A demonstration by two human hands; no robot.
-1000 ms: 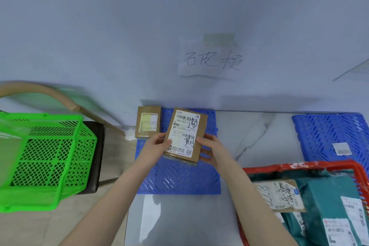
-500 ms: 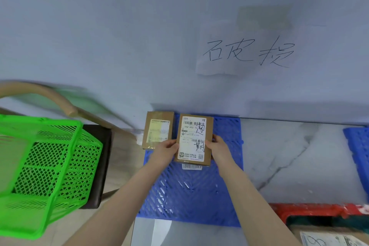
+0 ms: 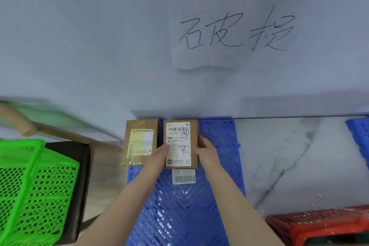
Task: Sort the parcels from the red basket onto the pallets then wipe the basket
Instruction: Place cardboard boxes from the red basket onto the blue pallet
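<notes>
Both hands pinch the box (image 3: pixel 181 144) by its sides, left hand (image 3: pixel 161 153) and right hand (image 3: pixel 205 151) squaring it label-up on the pallet (image 3: pixel 217 166) against the wall, just beside another box (image 3: pixel 141 142), likely to keep rows tidy.

Two bare forearms, left grip (image 3: pixel 162 153) and right grip (image 3: pixel 206 151) ungloved, sleeveless

green basket (image 3: pixel 30 189) on a dark stool (image 3: pixel 79 185), handwritten sign (image 3: pixel 233 34) on wall
</notes>
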